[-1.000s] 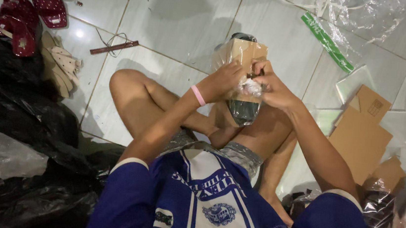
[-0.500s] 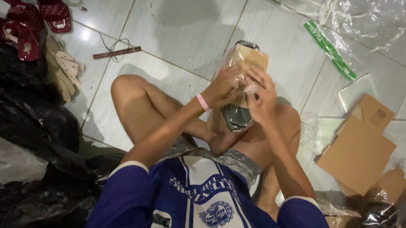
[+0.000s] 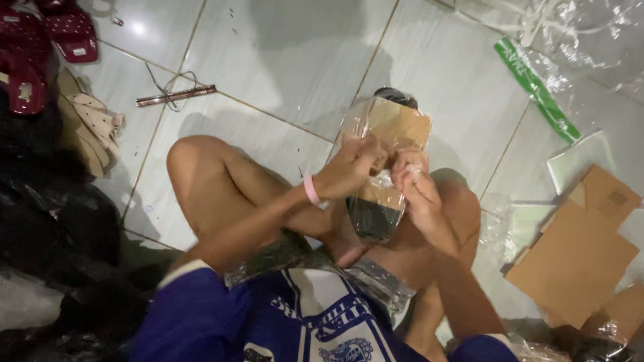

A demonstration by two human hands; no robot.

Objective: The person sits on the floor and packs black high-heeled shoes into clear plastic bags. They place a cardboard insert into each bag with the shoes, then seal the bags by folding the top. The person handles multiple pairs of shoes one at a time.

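Clear plastic bag (image 3: pixel 385 144) with cardboard, pinched by left hand (image 3: pixel 349 168) and right hand (image 3: pixel 416 188).

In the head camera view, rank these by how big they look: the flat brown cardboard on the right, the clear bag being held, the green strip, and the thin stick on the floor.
1. brown cardboard
2. clear bag, nearer the camera, so unsure
3. green strip
4. thin stick

Item: clear plastic bag (image 3: pixel 382 143), brown card insert and dark item inside
Pose: upright, top tilted away
Place: held above crossed legs, over tiled floor
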